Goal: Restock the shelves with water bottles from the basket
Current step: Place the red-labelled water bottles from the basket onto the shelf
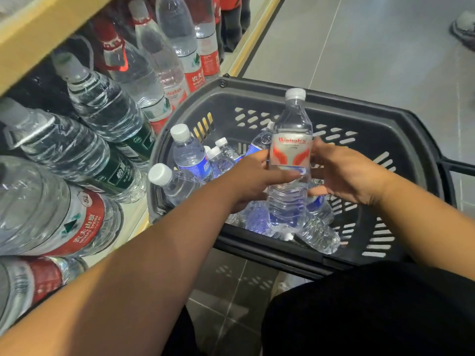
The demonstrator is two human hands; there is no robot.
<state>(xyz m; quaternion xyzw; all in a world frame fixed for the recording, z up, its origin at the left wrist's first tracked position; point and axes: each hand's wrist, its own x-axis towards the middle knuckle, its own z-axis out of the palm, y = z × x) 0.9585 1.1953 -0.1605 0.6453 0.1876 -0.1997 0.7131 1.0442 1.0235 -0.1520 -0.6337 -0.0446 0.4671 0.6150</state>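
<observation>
Dark trousers (372,317) fill the lower right corner, and two bare forearms reach forward from there, the left one (154,253) crossing in front of the shelf (253,37), the right one (424,214) coming in over the basket's near rim.

Between the hands stands the bottle (290,160), upright, with a white cap and a red-and-white label, raised above the basket (385,129). The left hand (249,181) grips it from its side, the thumb laid across the front just under the label and the fingers going round behind. The right hand (344,173) meets it from the other side, its thumb at the label's edge and its fingers curled toward the back of the bottle, so both hands have hold of it.

Below and beyond the hands, the dark slotted basket holds more small bottles (191,155) with white caps and blue labels. Several stand upright off the left hand's far side; others lie flat under the held bottle and under the right hand.

To the outside of the left hand the shelf carries large bottles (102,106), clear, with green or red labels, packed close in rows; the nearest ones are just beside the basket's rim. Grey tiled floor (372,47) spreads beyond the basket, and a shoe (465,27) shows far off past the right hand.
</observation>
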